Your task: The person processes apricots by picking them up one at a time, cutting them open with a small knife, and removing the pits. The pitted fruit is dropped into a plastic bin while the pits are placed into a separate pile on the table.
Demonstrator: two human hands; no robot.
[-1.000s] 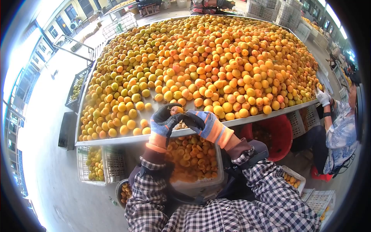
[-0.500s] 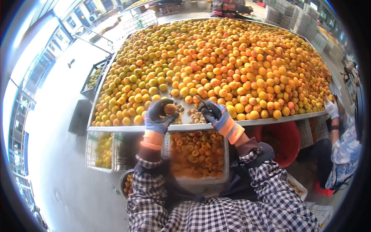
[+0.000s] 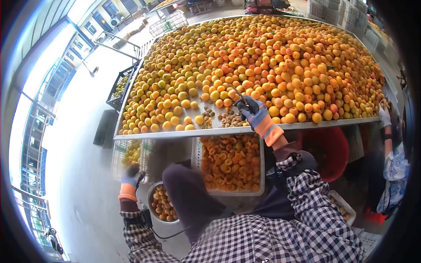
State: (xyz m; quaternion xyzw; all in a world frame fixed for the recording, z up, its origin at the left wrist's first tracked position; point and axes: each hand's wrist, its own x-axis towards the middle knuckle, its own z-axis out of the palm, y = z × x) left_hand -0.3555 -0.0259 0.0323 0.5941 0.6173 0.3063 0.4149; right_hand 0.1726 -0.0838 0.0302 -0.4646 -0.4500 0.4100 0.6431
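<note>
My right hand, in a blue and orange glove with dark fingers, is closed around a thin, slightly curved dark tool at the table's front edge. Small heaps of apricot pits lie just left of it. Whole yellow-orange apricots cover the table behind. My left hand is off the table, low on the left, beside a white crate and above a metal bowl of apricots. Its fingers are blurred, so I cannot make out whether it holds anything.
Below the table edge, a white crate holds halved apricots. A red tub stands to its right. At the far right, another person's gloved hand reaches to the table. A black crate sits by the table's left side.
My left hand has left the table edge, where it held a brownish apricot, and swung down to the left. My right hand stays near the pits with the tool. The view has shifted slightly.
</note>
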